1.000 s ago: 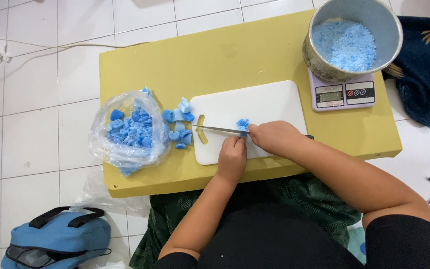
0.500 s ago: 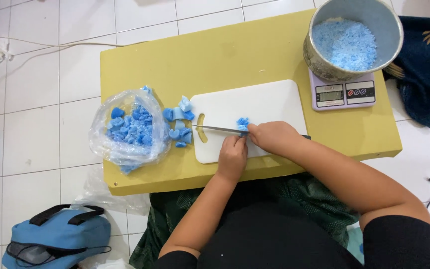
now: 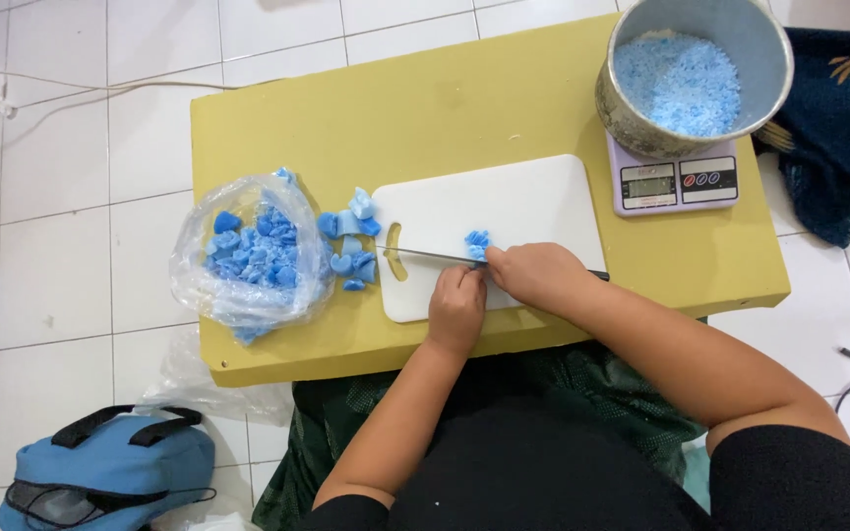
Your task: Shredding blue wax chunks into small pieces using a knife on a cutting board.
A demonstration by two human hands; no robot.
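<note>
Evidently mid-job: left of the white cutting board (image 3: 523, 211), a clear bag (image 3: 248, 261) holds many uncut blue chunks; on the board, left hand (image 3: 456, 310) pinches a blue piece (image 3: 477, 242), right hand (image 3: 540, 275) grips the knife (image 3: 425, 255); right of the board, a pot (image 3: 691, 74) of blue crumbs.

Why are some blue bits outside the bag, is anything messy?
A little. Several blue chunks lie loose on the yellow table, between the open plastic bag and the white cutting board. Nothing else looks spilled or broken.

Cutting board (image 3: 504, 211) at bench (image 3: 445, 108) near edge, centre; bag of chunks (image 3: 253, 258) at left edge; pot (image 3: 693, 74) on scale (image 3: 676, 182), far right corner.
</note>
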